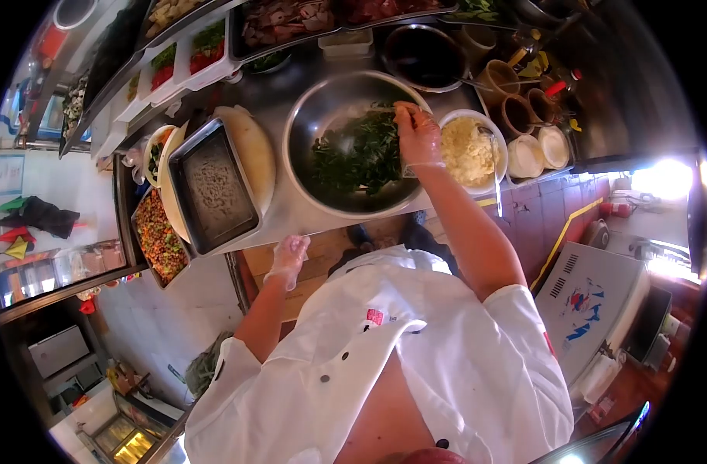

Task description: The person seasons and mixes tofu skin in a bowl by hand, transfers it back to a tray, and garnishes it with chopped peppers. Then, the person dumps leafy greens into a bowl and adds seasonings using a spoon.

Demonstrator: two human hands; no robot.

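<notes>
A large steel bowl (pixel 298 127) holds chopped dark green leaves (pixel 361 155). Over its right rim is my right hand (pixel 418 133) in a clear plastic glove, fingers pressed together and pointing down above the leaves; what they hold, if anything, is too small to make out. My left hand (pixel 290 259), also gloved, hangs in front of the counter's edge, below and left of the bowl, with its fingers curled in and nothing visible in them. Right of the bowl, a white tub (pixel 444 122) contains a pale minced mass (pixel 468 151) and a metal spoon (pixel 496 174).
Left on the counter, a dark rectangular tray (pixel 254 220) rests on a round board (pixel 259 151). A tray of diced vegetables (pixel 162 240) is farther left. Behind the bowl are a pot of dark liquid (pixel 425 58) and a shelf with meat trays (pixel 288 23). Several cups (pixel 516 116) stand right.
</notes>
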